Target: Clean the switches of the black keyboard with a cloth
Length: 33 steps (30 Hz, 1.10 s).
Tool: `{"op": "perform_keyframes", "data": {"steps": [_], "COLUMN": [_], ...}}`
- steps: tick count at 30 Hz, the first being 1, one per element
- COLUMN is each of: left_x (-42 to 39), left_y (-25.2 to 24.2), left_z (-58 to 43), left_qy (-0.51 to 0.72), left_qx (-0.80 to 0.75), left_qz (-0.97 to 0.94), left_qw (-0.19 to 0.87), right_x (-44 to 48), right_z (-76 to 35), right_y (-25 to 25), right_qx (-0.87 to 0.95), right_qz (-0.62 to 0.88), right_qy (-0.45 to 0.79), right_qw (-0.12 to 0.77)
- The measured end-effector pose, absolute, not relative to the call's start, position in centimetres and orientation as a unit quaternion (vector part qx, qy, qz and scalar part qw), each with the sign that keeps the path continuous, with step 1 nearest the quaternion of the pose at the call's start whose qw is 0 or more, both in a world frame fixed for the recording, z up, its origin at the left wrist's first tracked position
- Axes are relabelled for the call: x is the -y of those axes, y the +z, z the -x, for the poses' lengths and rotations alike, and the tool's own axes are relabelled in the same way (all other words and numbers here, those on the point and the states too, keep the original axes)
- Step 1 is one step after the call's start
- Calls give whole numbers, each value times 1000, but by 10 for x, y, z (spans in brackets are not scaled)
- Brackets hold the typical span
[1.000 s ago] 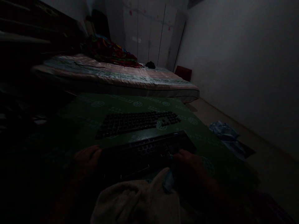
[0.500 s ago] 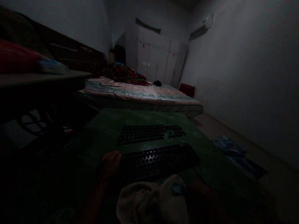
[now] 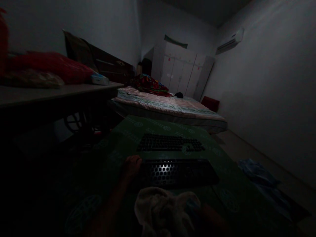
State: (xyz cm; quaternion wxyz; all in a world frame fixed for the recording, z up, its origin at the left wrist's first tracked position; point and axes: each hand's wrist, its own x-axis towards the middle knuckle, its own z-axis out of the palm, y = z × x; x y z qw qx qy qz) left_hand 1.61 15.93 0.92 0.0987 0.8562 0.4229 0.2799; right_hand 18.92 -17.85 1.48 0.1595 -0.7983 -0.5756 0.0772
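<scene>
A black keyboard (image 3: 192, 172) with its keycaps off lies on a green patterned table cover (image 3: 116, 158); light glints on its bare key holes. My left hand (image 3: 133, 164) is closed around the keyboard's left end. Just behind it, loose black keycaps (image 3: 170, 143) are laid out in keyboard order. In front, close to me, a pale crumpled cloth (image 3: 160, 207) is bunched, with a small bluish patch at its right side. My right hand (image 3: 207, 214), very dark, grips the cloth's right side; its fingers are hardly visible.
A bed (image 3: 172, 108) with a red patterned blanket (image 3: 150, 85) stands beyond the table. At left is a side table (image 3: 74, 93) bearing red bags (image 3: 54, 65). Bluish fabric (image 3: 259, 172) lies low at right. A cord runs from the keyboard's near edge.
The view has shifted, so the scene sits farther right. The keyboard now looks more level. My left hand stays on its end, and the cloth has changed its folds beside my right hand.
</scene>
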Motion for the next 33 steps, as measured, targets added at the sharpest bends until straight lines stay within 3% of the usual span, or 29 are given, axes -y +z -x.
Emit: {"op": "perform_keyframes", "data": {"steps": [7, 24, 29, 33], "left_x": [-159, -156, -159, -165], "left_y": [9, 9, 7, 4], "left_z": [-14, -15, -16, -15], "left_qy": [288, 291, 288, 294], "left_qx": [-410, -413, -428, -420], "left_qz": [-858, -852, -846, -847], "left_qw": [112, 134, 137, 142], "right_x": [130, 31, 39, 36], "right_z": [-193, -220, -222, -222], "right_y": [48, 65, 67, 71], "right_qx": [531, 524, 527, 517], "right_qz": [816, 851, 849, 856], "right_qy": [70, 8, 23, 15], "right_qw": [219, -13, -44, -18]}}
